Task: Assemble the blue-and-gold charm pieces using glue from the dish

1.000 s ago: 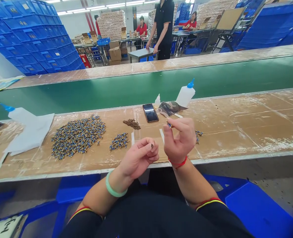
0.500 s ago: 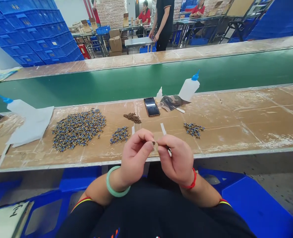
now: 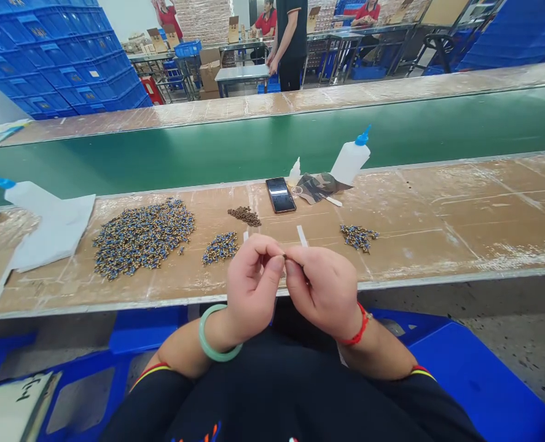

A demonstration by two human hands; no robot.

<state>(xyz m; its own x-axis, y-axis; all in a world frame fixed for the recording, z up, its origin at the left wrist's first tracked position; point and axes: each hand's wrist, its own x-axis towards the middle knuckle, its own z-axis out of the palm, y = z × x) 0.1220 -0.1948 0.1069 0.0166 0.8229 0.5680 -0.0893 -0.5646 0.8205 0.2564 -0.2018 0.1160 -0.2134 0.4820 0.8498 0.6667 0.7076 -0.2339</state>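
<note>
In the head view, pinching a tiny dark piece (image 3: 284,256) between left hand (image 3: 252,291) and right hand (image 3: 328,290), in a closed fingertip grip, at the near edge of the table (image 3: 415,252), with blue crates (image 3: 64,58) beyond (markings too small to read).

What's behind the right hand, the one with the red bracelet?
Beyond the right hand, the brown tabletop shows, with a white strip on it. Whether the strip runs on lower down, and what lies directly behind the hand, is covered.
</note>
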